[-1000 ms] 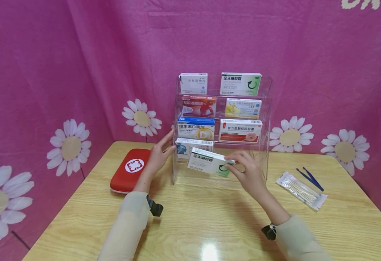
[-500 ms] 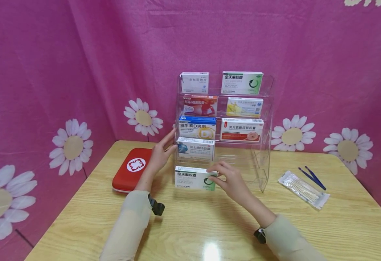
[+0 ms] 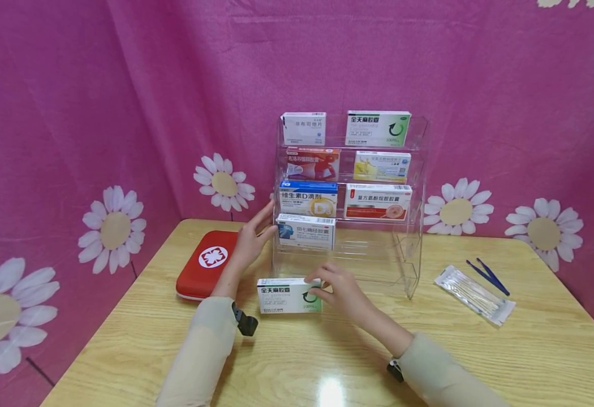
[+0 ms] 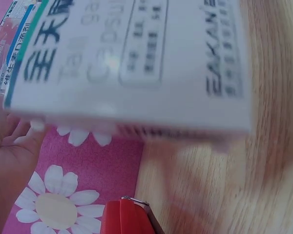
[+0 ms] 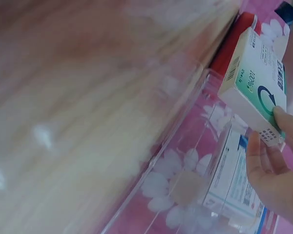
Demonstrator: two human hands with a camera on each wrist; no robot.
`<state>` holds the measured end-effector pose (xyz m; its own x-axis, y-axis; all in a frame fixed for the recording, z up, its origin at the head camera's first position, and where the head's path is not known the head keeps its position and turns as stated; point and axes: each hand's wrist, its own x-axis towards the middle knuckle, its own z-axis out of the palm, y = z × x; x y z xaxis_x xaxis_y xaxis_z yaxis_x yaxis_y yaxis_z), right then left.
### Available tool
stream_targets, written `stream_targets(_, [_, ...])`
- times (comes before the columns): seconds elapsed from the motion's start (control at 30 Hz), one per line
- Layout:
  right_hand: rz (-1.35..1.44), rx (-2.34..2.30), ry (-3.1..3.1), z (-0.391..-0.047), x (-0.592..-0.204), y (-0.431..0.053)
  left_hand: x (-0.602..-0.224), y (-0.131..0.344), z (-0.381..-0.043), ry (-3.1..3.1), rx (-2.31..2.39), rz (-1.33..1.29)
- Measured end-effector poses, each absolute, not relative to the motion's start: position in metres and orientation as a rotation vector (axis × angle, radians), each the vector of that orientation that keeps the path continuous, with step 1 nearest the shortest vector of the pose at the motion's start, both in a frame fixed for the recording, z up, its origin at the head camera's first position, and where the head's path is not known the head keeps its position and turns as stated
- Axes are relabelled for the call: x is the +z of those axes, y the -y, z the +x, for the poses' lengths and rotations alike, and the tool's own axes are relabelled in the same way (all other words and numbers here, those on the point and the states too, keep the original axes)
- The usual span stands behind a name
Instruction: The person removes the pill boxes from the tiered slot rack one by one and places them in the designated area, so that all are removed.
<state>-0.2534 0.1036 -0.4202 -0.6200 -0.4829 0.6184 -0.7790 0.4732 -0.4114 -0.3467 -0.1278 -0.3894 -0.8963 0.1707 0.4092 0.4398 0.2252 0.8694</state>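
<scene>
My right hand (image 3: 340,291) pinches one end of a white and green medicine box (image 3: 289,296) between thumb and fingers. In the head view the box is in front of the lower left of a clear acrylic display rack (image 3: 378,265), its printed face toward me. The left wrist view has the same medicine box (image 4: 136,58) close up, and in the right wrist view the thumb (image 5: 288,124) presses its green end. My left hand (image 3: 248,243) rests its extended fingers against the rack's left side. On the rack's lower left tier sits a grey-white medicine box (image 3: 305,233).
Higher tiers hold several more boxes, among them a blue and yellow vitamin D box (image 3: 307,200) and a red-white capsule box (image 3: 377,202). A red first-aid case (image 3: 207,263) lies left. Packaged cotton swabs (image 3: 475,295) and blue tweezers (image 3: 487,277) lie right on the wooden table (image 3: 287,362).
My right hand has brought the white and green box down and left, from before the grey-white box to below the rack's front. The left hand stays at the rack's side.
</scene>
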Motion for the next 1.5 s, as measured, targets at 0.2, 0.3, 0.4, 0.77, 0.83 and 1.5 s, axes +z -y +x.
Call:
stream_targets(0.2, [1.077, 0.957, 2.365, -0.251, -0.422, -0.094, -0.390, 0.127, -0.346, 2.276, -1.717, -0.573])
stream_targets(0.3, [1.073, 0.984, 2.415, -0.250, -0.423, -0.091, -0.390, 0.127, -0.346, 2.273, -1.713, -0.580])
stream_targets(0.4, [1.084, 1.009, 2.456, -0.250, -0.425, -0.089, -0.389, 0.127, -0.346, 2.262, -1.708, -0.598])
stream_targets(0.77, [1.028, 1.228, 2.581, -0.255, -0.427, -0.090, -0.390, 0.128, -0.346, 2.288, -1.688, -0.577])
stream_targets(0.83, [1.012, 1.274, 2.596, -0.257, -0.427, -0.091, -0.390, 0.128, -0.346, 2.291, -1.685, -0.576])
stream_targets(1.5, [1.065, 1.348, 2.802, -0.271, -0.430, -0.094, -0.389, 0.127, -0.346, 2.303, -1.704, -0.566])
